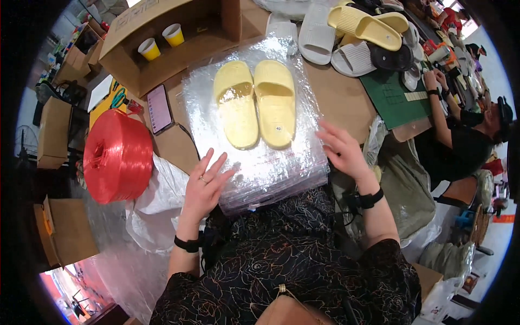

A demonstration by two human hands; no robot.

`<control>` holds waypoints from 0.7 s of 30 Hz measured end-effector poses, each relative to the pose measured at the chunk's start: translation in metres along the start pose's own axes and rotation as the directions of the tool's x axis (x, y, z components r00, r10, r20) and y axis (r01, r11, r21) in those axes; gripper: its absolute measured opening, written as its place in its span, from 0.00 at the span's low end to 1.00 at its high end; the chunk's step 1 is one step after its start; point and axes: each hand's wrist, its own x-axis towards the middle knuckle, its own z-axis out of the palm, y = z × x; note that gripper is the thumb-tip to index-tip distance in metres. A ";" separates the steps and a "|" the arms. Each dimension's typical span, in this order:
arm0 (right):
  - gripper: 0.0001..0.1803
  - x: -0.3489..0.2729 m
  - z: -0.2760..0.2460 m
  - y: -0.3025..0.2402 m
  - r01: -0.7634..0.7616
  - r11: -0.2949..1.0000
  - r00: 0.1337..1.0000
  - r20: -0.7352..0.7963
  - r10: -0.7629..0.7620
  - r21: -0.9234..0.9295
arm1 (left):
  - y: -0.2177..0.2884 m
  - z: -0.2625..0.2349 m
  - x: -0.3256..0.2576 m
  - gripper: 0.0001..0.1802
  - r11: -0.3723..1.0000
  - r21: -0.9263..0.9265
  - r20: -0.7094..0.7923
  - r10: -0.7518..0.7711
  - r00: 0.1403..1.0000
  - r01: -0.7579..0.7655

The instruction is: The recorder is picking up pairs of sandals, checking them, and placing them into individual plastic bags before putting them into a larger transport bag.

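A pair of pale yellow slide sandals (277, 119) lies side by side, toes away from me, on a stack of clear plastic bags (203, 116). The glossy film catches bright glare, and I cannot tell whether the sandals are inside the top bag. My left hand (206, 181) hovers at the stack's near left, fingers spread and holding nothing. Over by the right edge of the bags, my right hand (344, 149) is likewise open, its fingers pointing toward the sandals.
An open cardboard box (116, 54) with two yellow-and-white paper cups stands far left. Nearer are a phone (158, 110) and a red twine roll (119, 157). Grey, yellow and black slides (355, 59) pile up far right. Beyond a green cutting mat (387, 100), another person (460, 130) works.
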 end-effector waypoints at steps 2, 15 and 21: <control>0.19 0.007 0.001 -0.001 0.246 0.966 0.951 0.208 -0.227 -0.073 | -0.001 0.004 -0.002 0.17 0.999 -0.044 -0.001 -0.013 1.000 0.013; 0.08 -0.019 0.015 0.020 -0.380 0.699 0.918 0.158 0.362 0.606 | -0.007 0.014 -0.012 0.07 0.887 -0.343 -0.146 -0.376 0.915 0.310; 0.11 0.002 0.033 0.026 -0.323 0.745 0.890 -0.080 0.448 0.583 | -0.007 0.022 0.019 0.13 0.650 -0.588 -0.121 -0.658 0.743 0.481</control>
